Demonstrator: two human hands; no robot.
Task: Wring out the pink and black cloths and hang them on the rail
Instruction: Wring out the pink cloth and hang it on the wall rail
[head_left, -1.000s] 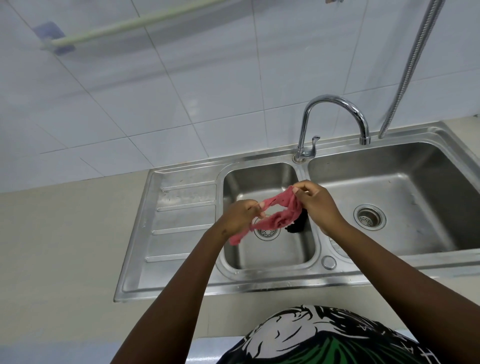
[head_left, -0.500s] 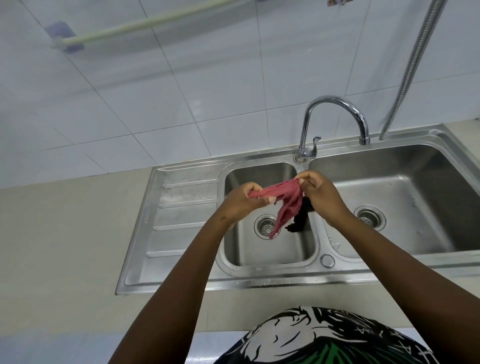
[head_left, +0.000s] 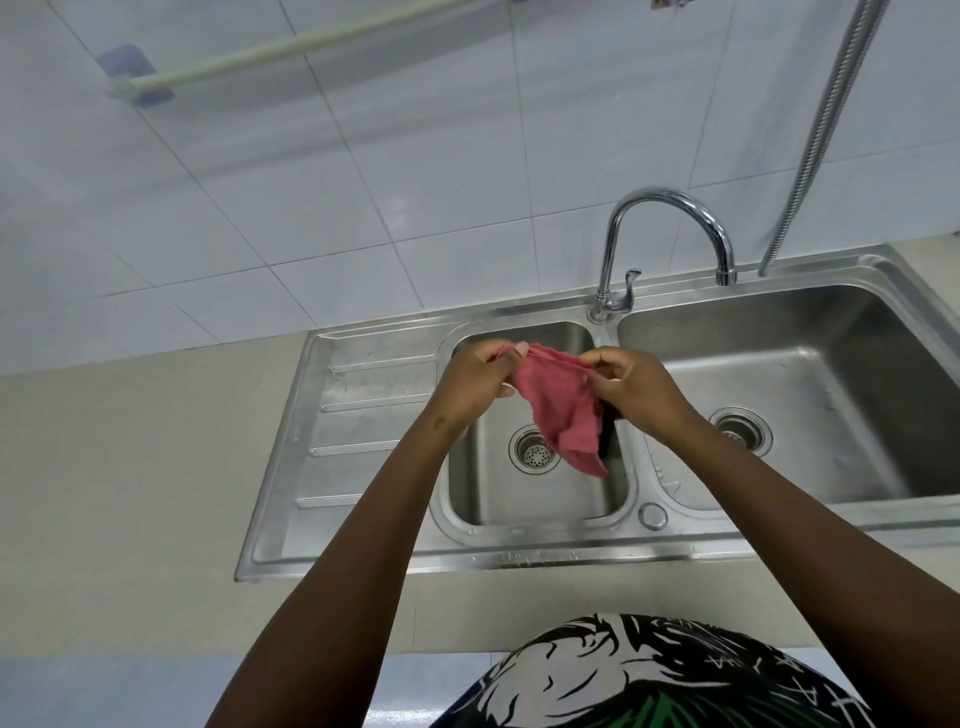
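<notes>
Spreading the pink cloth (head_left: 558, 410) by its top edge is the step in hand, judged from how it hangs open rather than twisted. The left hand (head_left: 475, 387) pinches one upper corner; the right hand (head_left: 636, 387) pinches the other, and also appears to keep the black cloth (head_left: 607, 434), of which only a dark strip shows behind the pink one. Both cloths hang above the small left bowl of the sink (head_left: 374, 410), near the faucet (head_left: 670, 244). The rail (head_left: 291, 49) is on the tiled wall well above and to the left of the sink, with nothing on it as far as it shows. Whether wringing is complete cannot be told. The next move calls for lifting the opened pink cloth up and left from the sink and draping it over the rail while the black cloth stays secured.
</notes>
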